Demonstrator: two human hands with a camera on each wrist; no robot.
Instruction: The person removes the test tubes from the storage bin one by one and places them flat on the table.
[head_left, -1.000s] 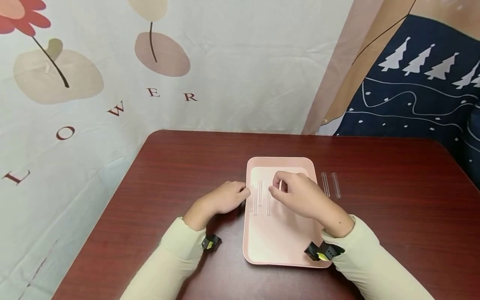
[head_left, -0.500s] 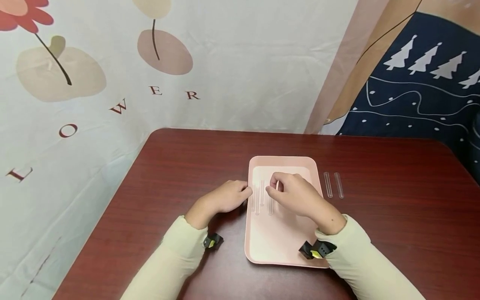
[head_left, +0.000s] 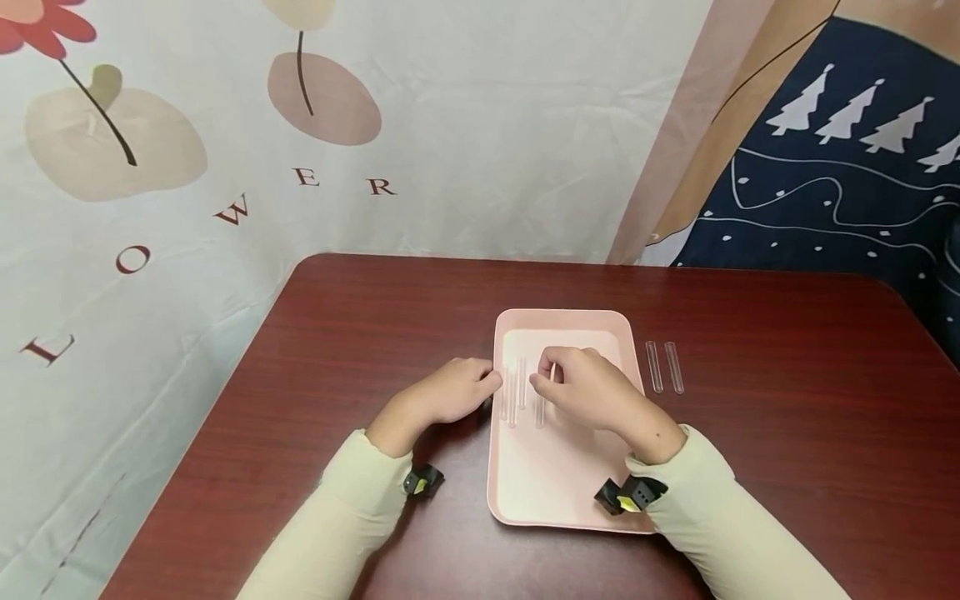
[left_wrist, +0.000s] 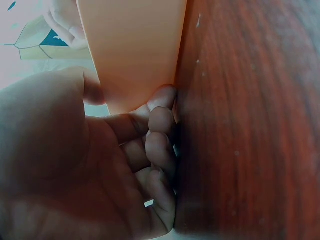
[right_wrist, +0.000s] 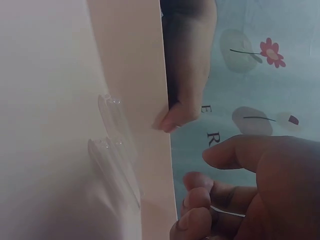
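Note:
A pink tray (head_left: 555,492) lies on the table, with several clear tubes (head_left: 540,412) at the left of its floor. My left hand (head_left: 450,392) grips the tray's left edge. In the left wrist view, its thumb is at the rim and its curled fingers lie against the outer wall (left_wrist: 135,55). Over the tray, just right of the tubes, hovers my right hand (head_left: 592,387). Its fingers are loosely bent, and the right wrist view shows a gap between thumb and index finger with nothing in it. Two tubes (right_wrist: 120,125) lie near the tray wall there.
Two more clear tubes, a left one (head_left: 654,367) and a right one (head_left: 674,367), lie on the dark red wooden table (head_left: 787,400) right of the tray. A printed cloth (head_left: 487,125) hangs behind the table's back edge.
My right hand has shifted slightly left over the tray, toward the tubes. The left hand stays at the tray's edge, and the tubes have not visibly moved.

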